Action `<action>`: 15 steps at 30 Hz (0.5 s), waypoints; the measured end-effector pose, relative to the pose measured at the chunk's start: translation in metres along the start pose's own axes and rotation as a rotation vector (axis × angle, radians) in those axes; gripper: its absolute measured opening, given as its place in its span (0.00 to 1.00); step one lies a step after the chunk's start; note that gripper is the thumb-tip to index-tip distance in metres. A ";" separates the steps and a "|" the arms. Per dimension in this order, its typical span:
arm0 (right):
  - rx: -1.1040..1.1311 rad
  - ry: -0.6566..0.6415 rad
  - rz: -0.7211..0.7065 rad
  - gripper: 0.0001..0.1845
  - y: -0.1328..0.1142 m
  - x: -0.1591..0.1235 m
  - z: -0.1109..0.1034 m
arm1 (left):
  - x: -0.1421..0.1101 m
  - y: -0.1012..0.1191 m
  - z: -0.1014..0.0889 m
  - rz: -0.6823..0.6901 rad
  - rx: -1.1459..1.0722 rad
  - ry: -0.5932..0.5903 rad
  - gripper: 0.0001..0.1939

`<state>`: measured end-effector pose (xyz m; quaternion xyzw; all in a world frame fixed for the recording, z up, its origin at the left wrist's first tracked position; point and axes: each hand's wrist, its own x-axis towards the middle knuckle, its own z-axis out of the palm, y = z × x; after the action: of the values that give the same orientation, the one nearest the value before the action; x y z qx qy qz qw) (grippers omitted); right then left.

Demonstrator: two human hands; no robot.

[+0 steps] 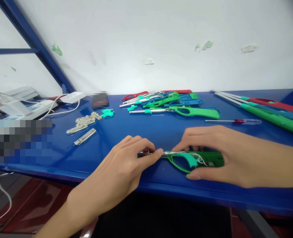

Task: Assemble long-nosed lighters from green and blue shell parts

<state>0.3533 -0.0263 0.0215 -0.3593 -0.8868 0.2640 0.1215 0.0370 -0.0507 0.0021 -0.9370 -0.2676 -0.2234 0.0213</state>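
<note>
An opened green stick lighter (217, 158) lies on the blue table near its front edge, with a teal trigger (191, 160) and thin white wiring showing inside its handle shell. My left hand (129, 165) is closed at the lighter's front end, thumb and fingers pinching the narrow neck where the metal rod sits. Curved around the handle is my right hand (218, 155), its fingers along the far side and its thumb along the near side. Part of the handle and the rod's tip are hidden by my hands.
Behind my hands lies a pile of lighter parts, including a green lighter half (198, 112). A screwdriver (240, 121) and several long lighters (268, 114) lie to the right. Clear narrow parts (85, 136), teal triggers (108, 113) and a white cable (62, 113) are left.
</note>
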 end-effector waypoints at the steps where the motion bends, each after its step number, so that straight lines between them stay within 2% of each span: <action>1: 0.008 -0.001 0.002 0.27 0.000 0.000 0.000 | 0.001 -0.001 -0.001 0.003 0.004 -0.007 0.29; 7: 0.016 -0.023 0.025 0.29 0.000 0.002 -0.002 | 0.006 -0.002 -0.003 0.044 0.021 -0.024 0.26; 15: 0.003 0.032 -0.011 0.30 0.002 0.001 0.000 | 0.006 0.002 -0.004 0.052 0.074 -0.064 0.25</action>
<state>0.3535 -0.0246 0.0204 -0.3586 -0.8863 0.2588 0.1376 0.0412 -0.0497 0.0082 -0.9488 -0.2519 -0.1829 0.0529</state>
